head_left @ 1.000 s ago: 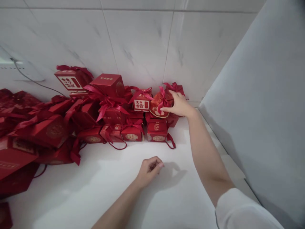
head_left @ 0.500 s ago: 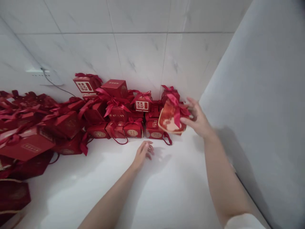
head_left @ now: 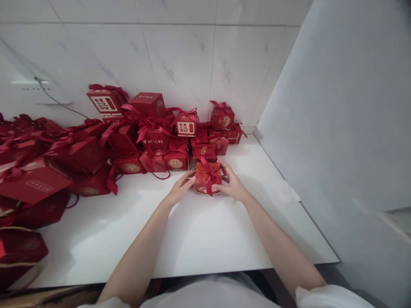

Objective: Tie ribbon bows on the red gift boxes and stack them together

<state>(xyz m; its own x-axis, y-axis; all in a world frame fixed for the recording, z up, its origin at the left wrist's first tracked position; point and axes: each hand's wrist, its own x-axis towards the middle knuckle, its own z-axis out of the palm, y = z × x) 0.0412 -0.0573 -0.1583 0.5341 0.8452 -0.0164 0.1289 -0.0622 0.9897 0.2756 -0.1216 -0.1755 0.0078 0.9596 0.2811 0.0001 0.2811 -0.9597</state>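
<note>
A small red gift box with a pink ribbon bow (head_left: 207, 177) sits on the white countertop (head_left: 199, 231), in front of a row of similar boxes. My left hand (head_left: 180, 190) touches its left side with fingers spread. My right hand (head_left: 231, 184) cups its right side. Both hands hold the box between them. Directly behind it stands a red box with gold lettering (head_left: 204, 150).
A pile of red ribboned gift boxes (head_left: 141, 132) lines the tiled back wall, with larger red boxes (head_left: 35, 179) heaped at the left. A grey panel (head_left: 346, 128) closes off the right side. A cable (head_left: 58, 102) runs down the wall at the left.
My right hand took the box from the top of the pile at the back, carried it forward and set it on the counter. My left hand came up against its left side.
</note>
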